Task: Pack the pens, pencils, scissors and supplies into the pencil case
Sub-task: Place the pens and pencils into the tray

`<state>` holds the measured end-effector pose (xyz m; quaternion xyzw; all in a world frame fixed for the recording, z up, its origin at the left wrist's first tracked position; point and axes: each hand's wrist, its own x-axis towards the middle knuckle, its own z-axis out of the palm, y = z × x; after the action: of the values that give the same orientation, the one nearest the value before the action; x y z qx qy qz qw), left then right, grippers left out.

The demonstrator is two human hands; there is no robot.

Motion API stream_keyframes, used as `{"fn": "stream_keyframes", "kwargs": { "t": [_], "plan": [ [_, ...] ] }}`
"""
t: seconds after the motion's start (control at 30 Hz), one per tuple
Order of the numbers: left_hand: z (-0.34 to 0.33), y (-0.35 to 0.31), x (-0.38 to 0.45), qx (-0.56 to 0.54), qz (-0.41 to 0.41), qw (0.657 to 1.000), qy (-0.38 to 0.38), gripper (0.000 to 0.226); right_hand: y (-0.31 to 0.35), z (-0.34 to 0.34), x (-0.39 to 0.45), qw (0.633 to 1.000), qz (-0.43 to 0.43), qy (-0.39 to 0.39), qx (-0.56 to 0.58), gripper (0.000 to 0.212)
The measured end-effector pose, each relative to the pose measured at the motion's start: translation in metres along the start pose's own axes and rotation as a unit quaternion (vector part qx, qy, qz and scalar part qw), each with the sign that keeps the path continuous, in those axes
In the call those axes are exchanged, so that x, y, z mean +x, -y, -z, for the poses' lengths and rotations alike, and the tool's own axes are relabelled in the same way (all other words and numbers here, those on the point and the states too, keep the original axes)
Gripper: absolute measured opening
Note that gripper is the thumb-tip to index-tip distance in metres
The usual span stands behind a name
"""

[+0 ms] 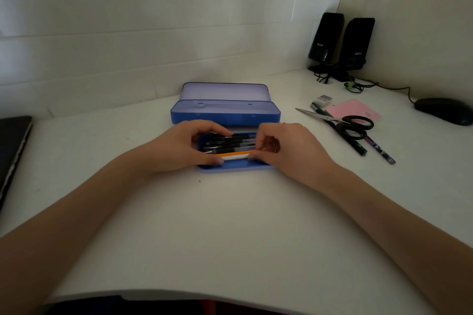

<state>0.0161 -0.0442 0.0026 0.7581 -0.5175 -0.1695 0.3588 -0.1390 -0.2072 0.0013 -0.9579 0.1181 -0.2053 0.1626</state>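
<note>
A blue pencil case [225, 112] lies open in the middle of the white desk, lid tilted back and an inner tray raised. Its lower tray [235, 165] holds several dark pens [230, 144], an orange pencil [231, 153] and a white pen [234, 158]. My left hand [179, 146] and my right hand [284, 148] rest over the two ends of the tray, fingertips pinching the ends of the white pen and pencil. To the right lie black-handled scissors [340, 123], two dark pens [378, 149], an eraser [323, 100] and a pink notepad [353, 110].
Two black speakers [340, 43] with tangled cables stand at the back right corner. A black mouse [444, 110] sits at the far right. A dark laptop [11, 151] lies at the left edge. A white wall runs close behind the case.
</note>
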Motion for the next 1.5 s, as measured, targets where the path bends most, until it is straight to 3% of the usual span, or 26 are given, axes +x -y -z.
{"fn": "stream_keyframes", "kwargs": {
  "t": [0.17,0.3,0.5,0.73,0.97,1.23,1.5],
  "plan": [
    [0.001,0.003,0.000,-0.024,0.006,1.000,-0.010,0.044,-0.023,0.018,0.001,0.994,-0.074,-0.086,0.009,0.019],
    [0.000,0.002,0.001,-0.009,-0.019,1.000,-0.006,0.036,-0.050,0.038,0.001,0.974,-0.167,-0.142,-0.059,0.019],
    [-0.001,0.002,0.002,-0.002,-0.018,1.000,0.016,0.018,-0.076,0.048,-0.005,0.938,-0.299,-0.061,-0.167,0.011],
    [-0.007,0.003,0.003,0.030,-0.048,0.997,-0.055,0.022,-0.074,0.052,-0.005,0.902,-0.368,-0.026,-0.225,0.010],
    [-0.012,0.001,-0.001,0.044,-0.085,0.995,0.033,0.035,-0.073,0.050,-0.002,0.930,-0.322,0.027,-0.175,0.028],
    [-0.013,-0.001,0.003,0.038,-0.074,0.996,0.037,0.022,-0.070,0.037,-0.004,0.927,-0.303,0.070,-0.212,0.046],
    [-0.014,0.005,0.003,0.041,-0.080,0.996,-0.014,0.030,-0.068,0.030,-0.002,0.941,-0.269,0.028,-0.202,0.032]
  ]
}}
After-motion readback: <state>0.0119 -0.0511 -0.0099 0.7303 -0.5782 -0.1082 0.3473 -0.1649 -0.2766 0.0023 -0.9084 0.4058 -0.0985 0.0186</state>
